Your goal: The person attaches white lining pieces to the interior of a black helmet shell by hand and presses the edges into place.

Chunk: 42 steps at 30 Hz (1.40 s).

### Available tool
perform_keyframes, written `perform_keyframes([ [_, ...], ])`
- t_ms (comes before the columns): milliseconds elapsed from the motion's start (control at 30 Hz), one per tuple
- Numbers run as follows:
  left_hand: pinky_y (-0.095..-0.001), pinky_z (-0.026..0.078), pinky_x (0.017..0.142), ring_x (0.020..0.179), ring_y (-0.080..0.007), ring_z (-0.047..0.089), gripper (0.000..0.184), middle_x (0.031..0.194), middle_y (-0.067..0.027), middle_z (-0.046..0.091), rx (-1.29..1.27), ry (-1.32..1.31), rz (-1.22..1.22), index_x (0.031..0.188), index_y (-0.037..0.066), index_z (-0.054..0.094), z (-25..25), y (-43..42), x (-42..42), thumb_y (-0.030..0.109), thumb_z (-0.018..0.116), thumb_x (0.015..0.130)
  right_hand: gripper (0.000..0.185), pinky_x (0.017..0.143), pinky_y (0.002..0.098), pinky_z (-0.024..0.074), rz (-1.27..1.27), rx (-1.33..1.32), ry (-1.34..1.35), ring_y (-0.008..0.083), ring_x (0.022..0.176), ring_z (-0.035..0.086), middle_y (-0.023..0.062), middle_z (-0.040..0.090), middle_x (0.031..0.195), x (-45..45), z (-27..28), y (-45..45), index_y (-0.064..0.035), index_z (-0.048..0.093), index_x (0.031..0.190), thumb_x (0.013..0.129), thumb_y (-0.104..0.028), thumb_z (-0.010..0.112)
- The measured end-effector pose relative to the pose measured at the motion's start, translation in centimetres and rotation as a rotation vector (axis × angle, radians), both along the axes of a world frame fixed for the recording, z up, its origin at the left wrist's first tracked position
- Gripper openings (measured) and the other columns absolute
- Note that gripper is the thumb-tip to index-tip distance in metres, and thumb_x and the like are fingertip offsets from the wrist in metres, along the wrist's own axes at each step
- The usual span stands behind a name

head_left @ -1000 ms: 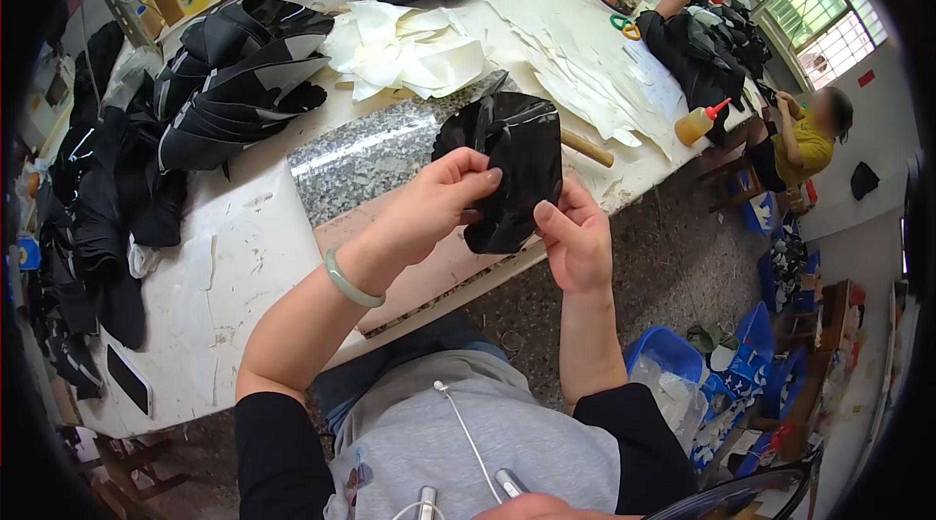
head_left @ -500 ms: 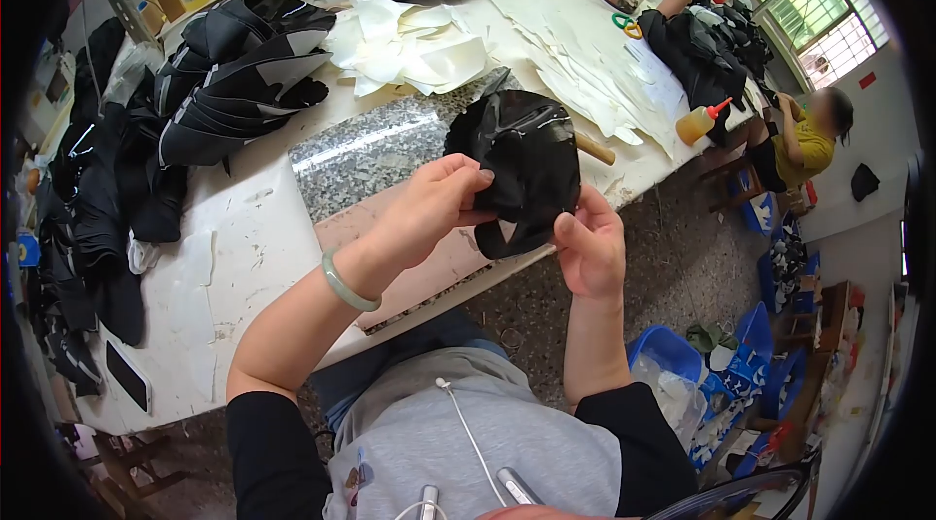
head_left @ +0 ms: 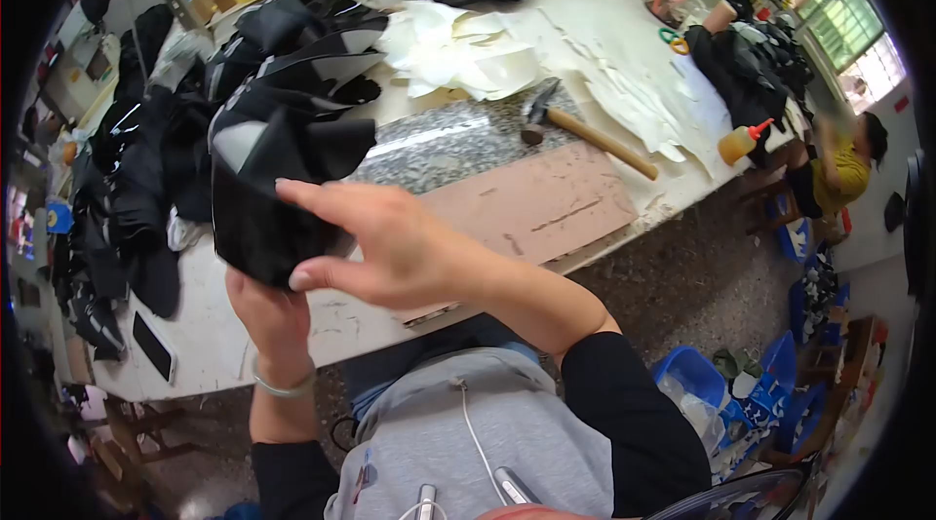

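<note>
A glossy black piece, by its look a shoe upper (head_left: pixel 268 228), is held up over the left part of the table. My left hand (head_left: pixel 268 315), below the jade-coloured bangle's arm side, grips its lower edge from underneath; most of those fingers are hidden behind the piece. My right hand (head_left: pixel 380 242) reaches across from the right, thumb and forefinger closed on its right side. Just behind it lies a fanned pile of similar black uppers (head_left: pixel 312 42). A hammer (head_left: pixel 595 138) with a wooden handle rests on the speckled stone slab (head_left: pixel 439 135).
A pinkish board (head_left: pixel 546 203) lies along the table's front edge. White cut sheets (head_left: pixel 468 52) are heaped behind the slab. A glue bottle (head_left: pixel 738 144) stands at the right edge, a phone (head_left: pixel 153 346) lies at the left. Another person (head_left: pixel 843 169) sits at far right.
Both hands have carried the black piece left, from above the slab to the front of the pile. My right hand now crosses over the board, and the hammer is uncovered.
</note>
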<state>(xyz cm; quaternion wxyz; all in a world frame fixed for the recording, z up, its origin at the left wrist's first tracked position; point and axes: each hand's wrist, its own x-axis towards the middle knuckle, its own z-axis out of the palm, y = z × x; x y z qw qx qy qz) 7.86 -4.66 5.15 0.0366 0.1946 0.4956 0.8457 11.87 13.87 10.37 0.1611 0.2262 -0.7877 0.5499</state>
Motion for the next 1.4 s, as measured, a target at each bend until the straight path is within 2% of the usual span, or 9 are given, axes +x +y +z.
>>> perform_keyframes([
  [300, -0.0325, 0.049, 0.096, 0.102, -0.0142, 0.061, 0.025, 0.111, -0.0069, 0.063, -0.003, -0.475, -0.163, 0.116, -0.001, 0.056, -2.9, 4.1, 1.2, 0.016, 0.053, 0.098, 0.065, 0.099, 0.0303, 0.0425, 0.609, -0.446, -0.678, 0.0147, 0.115, 0.054, 0.0105, 0.057, 0.122, 6.4, -7.0, -3.7, 0.0044, 0.039, 0.136, 0.084, -0.009, 0.074],
  [467, -0.0311, 0.049, 0.096, 0.104, -0.0164, 0.060, 0.023, 0.112, -0.0085, 0.062, -0.097, -0.741, -0.276, 0.115, 0.001, 0.057, -0.7, 4.6, 1.7, 0.015, 0.055, 0.096, 0.065, 0.094, 0.0317, 0.0473, 0.370, -0.672, -0.547, 0.0161, 0.110, 0.056, 0.0091, 0.056, 0.123, 6.4, -6.4, 0.2, 0.0025, 0.042, 0.134, 0.078, 0.002, 0.075],
  [533, -0.0316, 0.051, 0.091, 0.101, -0.0184, 0.062, 0.026, 0.111, -0.0096, 0.062, -0.107, -0.263, -0.283, 0.116, 0.001, 0.055, -5.5, 3.4, 2.2, 0.014, 0.054, 0.094, 0.060, 0.093, 0.0321, 0.0487, 0.222, -0.746, -0.537, 0.0172, 0.108, 0.057, 0.0100, 0.056, 0.121, 5.7, -5.9, 2.1, 0.0038, 0.044, 0.132, 0.080, 0.002, 0.073],
  [733, -0.0304, 0.052, 0.080, 0.089, -0.0135, 0.065, 0.020, 0.098, -0.0042, 0.066, 0.015, -0.716, -0.340, 0.110, 0.003, 0.058, -2.5, 5.0, 2.8, 0.013, 0.048, 0.096, 0.051, 0.083, 0.0275, 0.0513, -0.021, -0.762, -0.503, 0.0151, 0.102, 0.057, 0.0076, 0.059, 0.110, 5.3, -6.5, 3.7, 0.0038, 0.047, 0.128, 0.083, -0.001, 0.071],
  [1000, -0.0266, 0.051, 0.080, 0.088, -0.0088, 0.062, 0.022, 0.097, -0.0051, 0.066, -0.141, -0.516, -0.387, 0.111, 0.001, 0.059, -2.7, 4.7, 2.6, 0.017, 0.049, 0.098, 0.048, 0.081, 0.0263, 0.0511, -0.088, -0.747, -0.508, 0.0137, 0.097, 0.058, 0.0088, 0.059, 0.108, 5.3, -7.1, 3.9, 0.0047, 0.048, 0.124, 0.083, -0.004, 0.071],
  [1100, -0.0223, 0.049, 0.074, 0.080, -0.0055, 0.059, 0.019, 0.092, -0.0003, 0.064, -0.296, -0.113, -0.191, 0.109, 0.002, 0.060, -3.5, 4.7, 3.2, 0.016, 0.050, 0.099, 0.049, 0.079, 0.0292, 0.0512, 0.013, -0.244, -0.355, 0.0178, 0.094, 0.061, 0.0097, 0.061, 0.106, 6.3, -5.2, 2.3, 0.0016, 0.055, 0.119, 0.077, -0.010, 0.077],
  [1167, -0.0225, 0.044, 0.065, 0.074, -0.0010, 0.048, 0.022, 0.088, 0.0037, 0.060, -0.370, -0.421, -0.568, 0.101, 0.000, 0.063, -3.4, 4.4, 1.5, 0.016, 0.049, 0.100, 0.051, 0.076, 0.0326, 0.0510, 0.166, 0.070, -0.198, 0.0247, 0.089, 0.063, 0.0123, 0.060, 0.102, 6.7, -3.9, 0.8, -0.0014, 0.057, 0.117, 0.074, -0.018, 0.080],
  [1367, -0.0213, 0.045, 0.070, 0.079, -0.0059, 0.054, 0.021, 0.084, 0.0022, 0.060, -0.219, -0.661, -0.562, 0.107, 0.004, 0.061, -2.1, 4.1, 2.3, 0.020, 0.049, 0.100, 0.049, 0.077, 0.0313, 0.0501, 0.142, -0.123, -0.319, 0.0225, 0.089, 0.064, 0.0112, 0.059, 0.099, 7.0, -4.7, 0.3, 0.0003, 0.056, 0.114, 0.074, -0.014, 0.081],
  [1400, -0.0212, 0.046, 0.070, 0.078, -0.0072, 0.056, 0.020, 0.084, 0.0019, 0.060, -0.282, -0.318, -0.452, 0.107, 0.005, 0.061, -3.7, 4.4, 2.7, 0.020, 0.050, 0.099, 0.050, 0.081, 0.0284, 0.0492, 0.107, -0.340, -0.383, 0.0173, 0.094, 0.061, 0.0097, 0.058, 0.100, 7.3, -4.9, 0.5, 0.0025, 0.055, 0.114, 0.072, -0.007, 0.082],
])
